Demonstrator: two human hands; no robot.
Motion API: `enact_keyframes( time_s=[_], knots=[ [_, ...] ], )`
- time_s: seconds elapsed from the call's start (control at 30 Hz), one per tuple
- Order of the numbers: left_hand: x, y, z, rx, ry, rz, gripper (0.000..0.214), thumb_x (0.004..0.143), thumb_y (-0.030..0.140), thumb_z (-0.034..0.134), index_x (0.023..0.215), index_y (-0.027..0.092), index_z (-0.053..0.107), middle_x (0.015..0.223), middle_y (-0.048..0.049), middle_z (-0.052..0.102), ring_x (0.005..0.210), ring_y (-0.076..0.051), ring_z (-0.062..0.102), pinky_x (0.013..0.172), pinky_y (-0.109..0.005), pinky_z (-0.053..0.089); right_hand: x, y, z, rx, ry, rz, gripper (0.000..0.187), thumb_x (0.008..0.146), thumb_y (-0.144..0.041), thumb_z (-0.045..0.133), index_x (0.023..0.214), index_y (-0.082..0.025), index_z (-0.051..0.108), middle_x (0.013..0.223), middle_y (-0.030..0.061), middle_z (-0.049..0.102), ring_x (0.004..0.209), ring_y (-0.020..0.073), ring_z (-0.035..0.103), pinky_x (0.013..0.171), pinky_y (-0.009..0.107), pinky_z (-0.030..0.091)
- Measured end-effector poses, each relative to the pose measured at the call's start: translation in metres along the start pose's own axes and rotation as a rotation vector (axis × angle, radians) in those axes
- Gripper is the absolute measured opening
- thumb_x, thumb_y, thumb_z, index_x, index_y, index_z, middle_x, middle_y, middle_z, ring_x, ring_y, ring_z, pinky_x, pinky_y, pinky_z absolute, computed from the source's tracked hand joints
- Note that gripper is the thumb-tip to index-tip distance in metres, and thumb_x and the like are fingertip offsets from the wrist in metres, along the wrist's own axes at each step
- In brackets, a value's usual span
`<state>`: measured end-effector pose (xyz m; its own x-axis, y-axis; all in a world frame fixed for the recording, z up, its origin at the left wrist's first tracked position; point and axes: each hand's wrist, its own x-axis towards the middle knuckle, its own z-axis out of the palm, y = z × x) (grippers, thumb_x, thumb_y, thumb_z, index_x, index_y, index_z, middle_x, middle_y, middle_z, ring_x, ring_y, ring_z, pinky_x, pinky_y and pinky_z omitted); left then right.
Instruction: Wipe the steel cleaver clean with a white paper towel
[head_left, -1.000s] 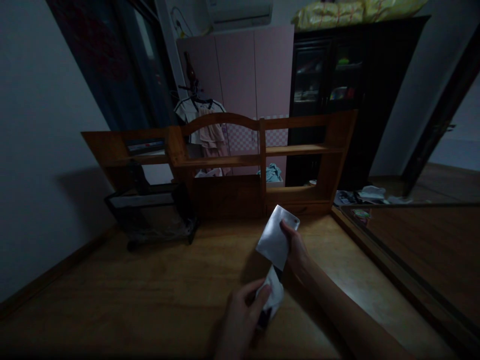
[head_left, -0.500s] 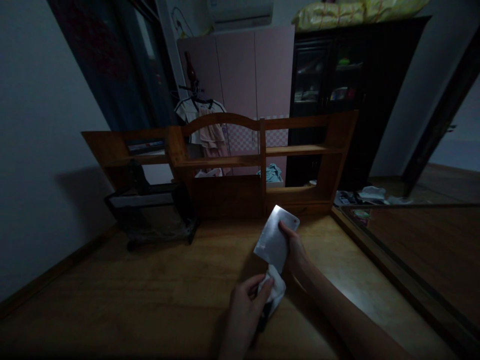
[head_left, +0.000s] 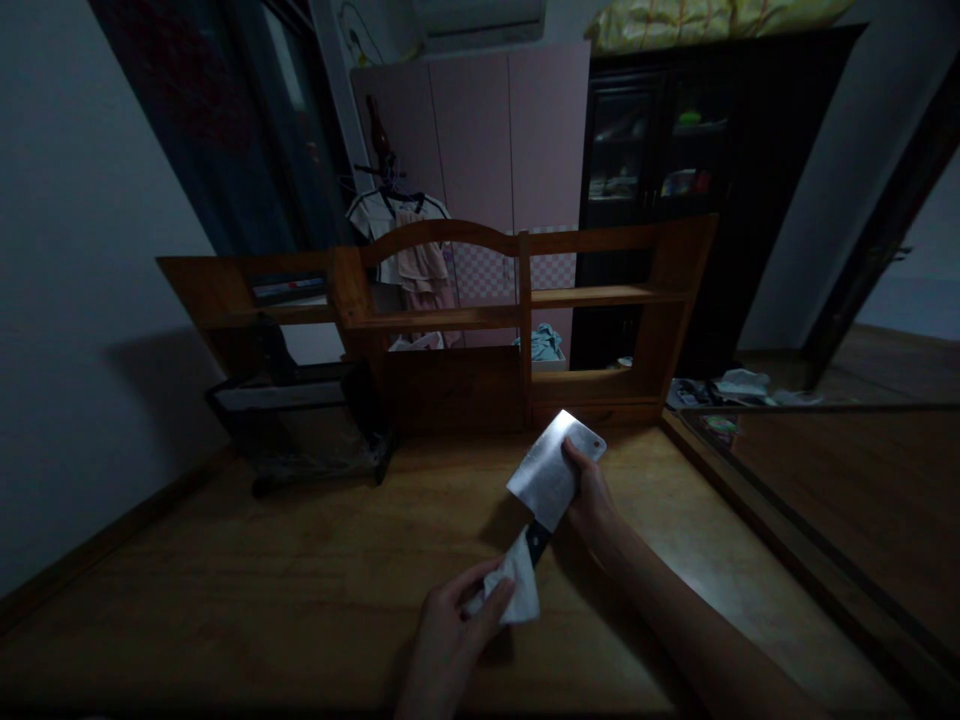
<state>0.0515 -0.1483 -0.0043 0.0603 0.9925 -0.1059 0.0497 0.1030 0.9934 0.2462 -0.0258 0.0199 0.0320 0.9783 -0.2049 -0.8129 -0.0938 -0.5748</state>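
Note:
A cleaver (head_left: 546, 475) with a broad shiny blade is held tilted above the wooden surface, its blade pointing away from me. My right hand (head_left: 596, 505) grips the blade from the right side, thumb flat on its face near the small hole. Toward me runs the black handle (head_left: 536, 539), partly covered. My left hand (head_left: 456, 618) pinches a white cloth (head_left: 521, 592) between thumb and fingers at the handle's lower part. The handle's end is hidden behind the cloth and fingers.
The wooden desktop (head_left: 322, 590) spreads beneath my hands. Along its back stands a wooden shelf unit (head_left: 435, 322). At the left rear sits a black-framed heater-like appliance (head_left: 307, 430). A raised wooden edge (head_left: 757, 520) borders the right side.
My left hand and the cloth have slid down and left along the handle, exposing its black upper part. The cleaver has tilted slightly to the right; my right hand keeps its grip.

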Motion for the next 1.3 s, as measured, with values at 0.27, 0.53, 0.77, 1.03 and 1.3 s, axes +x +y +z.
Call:
enact_keyframes(
  time_s=[0.27, 0.53, 0.77, 1.03, 1.3],
  knots=[
    [0.002, -0.003, -0.006, -0.005, 0.000, -0.002, 0.050, 0.073, 0.047, 0.074, 0.109, 0.013, 0.071, 0.103, -0.0125, 0.074, 0.094, -0.026, 0.069, 0.077, -0.028, 0.054, 0.000, -0.002, 0.003, -0.023, 0.015, 0.024, 0.022, 0.081, -0.032, 0.066, 0.095, -0.016, 0.063, 0.072, 0.0042, 0.073, 0.061, 0.0195, 0.069, 0.061, 0.030, 0.058],
    [0.001, 0.008, -0.011, -0.046, -0.006, -0.043, 0.052, 0.064, 0.047, 0.080, 0.103, 0.014, 0.075, 0.103, -0.0136, 0.074, 0.093, -0.028, 0.070, 0.076, -0.030, 0.055, -0.001, -0.001, 0.004, -0.014, -0.012, 0.024, 0.026, 0.079, -0.033, 0.068, 0.097, -0.014, 0.064, 0.078, 0.0058, 0.074, 0.065, 0.0210, 0.070, 0.065, 0.032, 0.059],
    [0.003, 0.009, -0.018, -0.071, 0.006, -0.033, 0.049, 0.066, 0.044, 0.080, 0.104, 0.014, 0.074, 0.102, -0.0130, 0.074, 0.093, -0.027, 0.070, 0.076, -0.029, 0.055, -0.005, -0.003, 0.007, 0.046, -0.011, 0.009, 0.022, 0.082, -0.030, 0.066, 0.096, -0.014, 0.064, 0.076, 0.0056, 0.074, 0.064, 0.0205, 0.070, 0.066, 0.033, 0.060],
    [0.002, 0.013, -0.027, -0.156, 0.016, -0.040, 0.053, 0.061, 0.042, 0.084, 0.104, 0.014, 0.074, 0.102, -0.0134, 0.074, 0.094, -0.027, 0.070, 0.075, -0.028, 0.057, 0.000, -0.011, 0.005, 0.100, -0.079, -0.049, 0.023, 0.084, -0.029, 0.063, 0.101, -0.013, 0.065, 0.085, 0.0078, 0.076, 0.071, 0.0211, 0.071, 0.069, 0.032, 0.060],
    [-0.003, -0.002, -0.011, -0.307, -0.013, -0.046, 0.054, 0.059, 0.044, 0.085, 0.104, 0.015, 0.075, 0.099, -0.0140, 0.074, 0.092, -0.029, 0.071, 0.078, -0.033, 0.056, 0.002, -0.005, 0.000, 0.133, 0.011, 0.071, 0.011, 0.087, -0.021, 0.059, 0.093, -0.013, 0.064, 0.073, 0.0046, 0.074, 0.063, 0.0182, 0.071, 0.066, 0.030, 0.060]
  ],
)
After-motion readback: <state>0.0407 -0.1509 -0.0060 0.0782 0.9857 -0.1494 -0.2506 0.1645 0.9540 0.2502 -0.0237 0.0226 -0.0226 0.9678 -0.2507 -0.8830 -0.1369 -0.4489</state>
